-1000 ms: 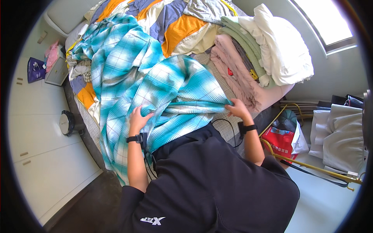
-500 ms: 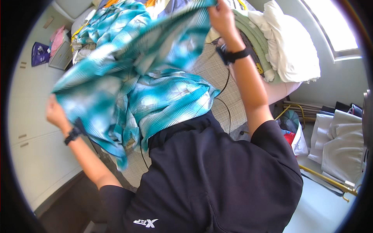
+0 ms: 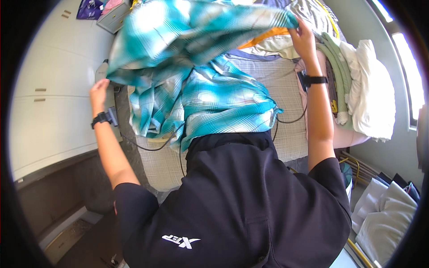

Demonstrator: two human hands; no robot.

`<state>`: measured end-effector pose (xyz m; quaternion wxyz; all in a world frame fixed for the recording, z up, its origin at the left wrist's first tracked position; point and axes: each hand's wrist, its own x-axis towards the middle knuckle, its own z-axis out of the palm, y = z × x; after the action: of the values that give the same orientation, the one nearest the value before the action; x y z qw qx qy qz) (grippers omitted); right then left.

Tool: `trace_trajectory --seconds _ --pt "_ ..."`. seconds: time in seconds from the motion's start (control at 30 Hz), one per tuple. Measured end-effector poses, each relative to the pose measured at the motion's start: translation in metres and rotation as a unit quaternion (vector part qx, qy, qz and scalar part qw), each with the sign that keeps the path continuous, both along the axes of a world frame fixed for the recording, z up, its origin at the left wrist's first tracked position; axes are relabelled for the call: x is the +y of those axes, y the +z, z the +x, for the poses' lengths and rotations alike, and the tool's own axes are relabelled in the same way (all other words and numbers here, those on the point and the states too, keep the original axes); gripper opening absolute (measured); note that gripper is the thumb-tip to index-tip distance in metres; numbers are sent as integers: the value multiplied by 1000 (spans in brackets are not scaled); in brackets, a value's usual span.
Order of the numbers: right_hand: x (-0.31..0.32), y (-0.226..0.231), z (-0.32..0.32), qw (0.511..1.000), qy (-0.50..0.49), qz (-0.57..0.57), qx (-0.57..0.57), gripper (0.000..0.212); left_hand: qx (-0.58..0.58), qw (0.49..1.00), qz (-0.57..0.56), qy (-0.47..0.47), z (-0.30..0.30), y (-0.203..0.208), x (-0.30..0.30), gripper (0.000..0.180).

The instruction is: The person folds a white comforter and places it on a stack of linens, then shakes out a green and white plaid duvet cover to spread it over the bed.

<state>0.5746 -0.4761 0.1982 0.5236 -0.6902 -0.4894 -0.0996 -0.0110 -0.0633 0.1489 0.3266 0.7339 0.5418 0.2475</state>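
Note:
A large teal-and-white plaid cloth (image 3: 228, 100) spreads in front of me, its far part lifted and billowing. My left hand (image 3: 99, 94) pinches one edge of it at the far left. At the upper right, my right hand (image 3: 305, 42) is closed on another corner, and the stretch between my hands is blurred by motion. The near part lies bunched over the grey bed (image 3: 290, 138), right against my waist. A strap with a small dark device sits on each wrist.
Folded green bedding (image 3: 335, 67) and a white quilt (image 3: 373, 94) are piled on the right. White cabinets (image 3: 58, 120) line the left side. Black cables (image 3: 154, 148) run out from beneath the cloth. Grey fabric pieces (image 3: 389, 214) lie at the lower right.
Both hands have moved right, the left one also up and the right one down. The lifted cloth has swung up and away, and the camera view has shifted.

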Motion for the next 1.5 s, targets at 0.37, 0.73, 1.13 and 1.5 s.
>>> trace_trajectory --seconds 0.37,0.73,1.13,1.5 --pt "-39 -75 -16 920 0 -371 -125 30 -102 896 -404 151 -20 -152 -217 98" --pt "9 46 31 958 -145 -138 -207 36 114 974 90 173 -27 -209 -186 16" --pt "-64 198 239 862 -356 -203 -299 44 143 882 365 261 -54 43 -6 24" --pt "-41 172 142 809 -370 -372 -264 43 370 746 488 262 -202 307 111 32"
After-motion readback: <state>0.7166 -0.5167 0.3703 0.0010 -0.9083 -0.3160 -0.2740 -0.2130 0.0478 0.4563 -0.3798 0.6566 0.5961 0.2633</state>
